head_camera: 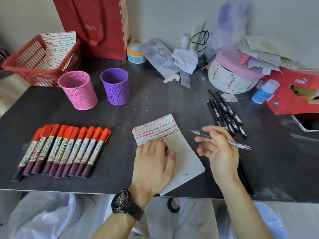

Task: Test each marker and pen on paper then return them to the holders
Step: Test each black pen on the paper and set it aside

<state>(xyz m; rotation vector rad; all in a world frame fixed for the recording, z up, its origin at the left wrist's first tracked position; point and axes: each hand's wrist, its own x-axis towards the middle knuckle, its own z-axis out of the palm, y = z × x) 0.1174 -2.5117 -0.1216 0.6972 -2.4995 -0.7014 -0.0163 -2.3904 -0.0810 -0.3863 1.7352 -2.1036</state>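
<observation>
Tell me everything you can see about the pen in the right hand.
The pen is slim, with a clear barrel, a dark inner part and a fine metal tip. It lies nearly level above the dark table, tip pointing left toward the paper. The right hand holds it between its fingers, palm up. Nothing else touches it.

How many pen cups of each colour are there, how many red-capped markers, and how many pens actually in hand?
Pink cup: 1
Purple cup: 1
Red-capped markers: 10 (the row overlaps at its left end, so roughly)
Pen held in the right hand: 1
Total: 13
</observation>
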